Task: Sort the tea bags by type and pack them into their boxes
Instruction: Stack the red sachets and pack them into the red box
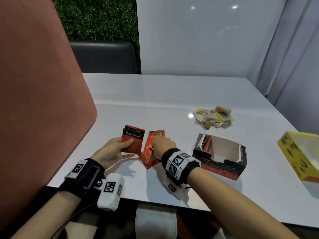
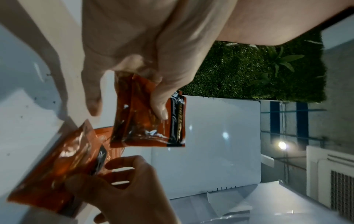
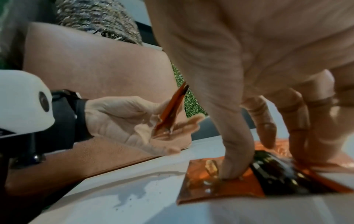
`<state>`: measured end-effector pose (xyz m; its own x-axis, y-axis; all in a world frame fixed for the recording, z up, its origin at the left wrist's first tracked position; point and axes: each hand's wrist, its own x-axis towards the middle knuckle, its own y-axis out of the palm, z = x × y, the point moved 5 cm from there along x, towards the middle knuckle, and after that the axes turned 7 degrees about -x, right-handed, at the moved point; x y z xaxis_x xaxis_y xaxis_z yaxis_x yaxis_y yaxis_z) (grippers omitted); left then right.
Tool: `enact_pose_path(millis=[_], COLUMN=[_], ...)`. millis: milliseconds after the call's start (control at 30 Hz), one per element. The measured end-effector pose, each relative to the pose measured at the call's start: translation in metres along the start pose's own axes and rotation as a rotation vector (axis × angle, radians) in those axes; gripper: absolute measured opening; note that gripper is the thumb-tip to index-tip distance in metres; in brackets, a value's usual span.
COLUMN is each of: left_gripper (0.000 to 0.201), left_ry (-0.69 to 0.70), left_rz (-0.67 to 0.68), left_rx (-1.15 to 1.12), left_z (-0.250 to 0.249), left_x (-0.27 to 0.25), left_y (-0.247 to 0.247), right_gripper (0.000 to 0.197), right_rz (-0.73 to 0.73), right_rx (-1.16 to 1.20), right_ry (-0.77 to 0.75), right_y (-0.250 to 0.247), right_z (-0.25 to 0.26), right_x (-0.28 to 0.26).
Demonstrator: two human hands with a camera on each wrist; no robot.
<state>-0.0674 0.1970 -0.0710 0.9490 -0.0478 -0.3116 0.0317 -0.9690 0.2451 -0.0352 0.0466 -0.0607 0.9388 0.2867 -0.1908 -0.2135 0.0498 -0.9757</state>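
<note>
My left hand (image 1: 126, 147) grips a small stack of red tea packets (image 1: 132, 139) upright above the white table (image 1: 155, 94), thumb on the front. The same stack (image 2: 149, 121) shows under the thumb in the left wrist view. My right hand (image 1: 160, 144) reaches down on several more red tea packets (image 1: 149, 152) lying fanned on the table, thumb and fingers curled onto them (image 3: 229, 181). To the right stands the open red-and-black box (image 1: 220, 156) with several red packets upright at its left end. A pile of yellow-tagged tea bags (image 1: 213, 117) lies behind it. The open yellow box (image 1: 299, 152) sits at the far right.
A tall pink panel (image 1: 43, 83) rises along the table's left side. A dark seat (image 1: 103, 56) and a green hedge wall stand behind the far edge. The table's near edge runs just under my wrists.
</note>
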Motion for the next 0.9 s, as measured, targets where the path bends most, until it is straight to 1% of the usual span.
enact_pose_path(millis=[33,100,167,200,233,300,367,400,433,500,533,600,633,667,733,767,800,833,867,900], left_gripper=[0.021,0.015,0.006,0.005,0.008,0.006,0.019,0.022,0.025,0.030,0.028,0.014,0.009,0.009,0.004,0.007,0.014,0.022,0.029,0.032], left_ry=[-0.001,-0.010,-0.052,-0.064,-0.083,-0.117,-0.140,-0.143,-0.130,-0.142,-0.137,-0.100,-0.056,-0.020,0.044,0.077,0.097,0.114,0.124,0.134], left_rz=[-0.004,0.005,0.060,0.079,0.069,0.054,0.076,0.067,0.056,0.051,0.050,0.051,0.047,0.042,0.032,0.024,0.021,0.025,0.036,0.048], left_rx=[0.097,0.375,0.641,0.740,0.797,0.814,0.835,0.865,0.896,0.867,0.868,0.964,0.986,0.969,0.803,0.697,0.589,0.502,0.444,0.402], left_z=[-0.001,-0.002,-0.001,0.000,0.002,0.001,0.002,0.002,0.002,0.003,0.002,-0.004,-0.008,-0.012,-0.018,-0.021,-0.022,-0.021,-0.020,-0.019], left_x=[0.000,-0.002,-0.002,-0.001,0.000,0.002,0.005,0.005,0.005,0.005,0.004,-0.001,-0.001,-0.003,-0.008,-0.014,-0.020,-0.024,-0.028,-0.030], left_y=[0.001,0.009,0.024,0.031,0.038,0.052,0.063,0.066,0.069,0.071,0.072,0.068,0.063,0.057,0.045,0.040,0.035,0.031,0.029,0.030], right_gripper=[0.041,0.033,0.028,0.028,0.029,0.035,0.050,0.054,0.054,0.047,0.043,0.036,0.033,0.030,0.020,0.012,0.012,0.017,0.016,0.008], right_rz=[-0.003,0.005,-0.007,-0.016,-0.011,0.047,0.127,0.141,0.131,0.076,0.050,0.010,-0.005,-0.022,-0.093,-0.138,-0.169,-0.172,-0.169,-0.155], right_rx=[0.001,0.027,0.042,0.016,-0.033,-0.140,-0.229,-0.264,-0.289,-0.314,-0.319,-0.303,-0.273,-0.217,0.000,0.146,0.311,0.465,0.613,0.744], right_ry=[-0.011,-0.083,-0.165,-0.204,-0.237,-0.290,-0.307,-0.297,-0.284,-0.276,-0.279,-0.284,-0.280,-0.271,-0.232,-0.205,-0.180,-0.155,-0.135,-0.110], right_y=[-0.003,-0.010,-0.019,-0.022,-0.023,-0.018,-0.006,-0.001,0.003,0.008,0.008,0.005,0.002,-0.002,-0.013,-0.019,-0.024,-0.027,-0.030,-0.031], right_z=[0.000,-0.004,-0.011,-0.016,-0.021,-0.030,-0.036,-0.039,-0.040,-0.043,-0.044,-0.046,-0.047,-0.049,-0.057,-0.063,-0.071,-0.077,-0.081,-0.084], right_x=[-0.003,-0.012,-0.023,-0.030,-0.037,-0.054,-0.069,-0.075,-0.079,-0.078,-0.077,-0.075,-0.076,-0.077,-0.081,-0.083,-0.084,-0.084,-0.085,-0.084])
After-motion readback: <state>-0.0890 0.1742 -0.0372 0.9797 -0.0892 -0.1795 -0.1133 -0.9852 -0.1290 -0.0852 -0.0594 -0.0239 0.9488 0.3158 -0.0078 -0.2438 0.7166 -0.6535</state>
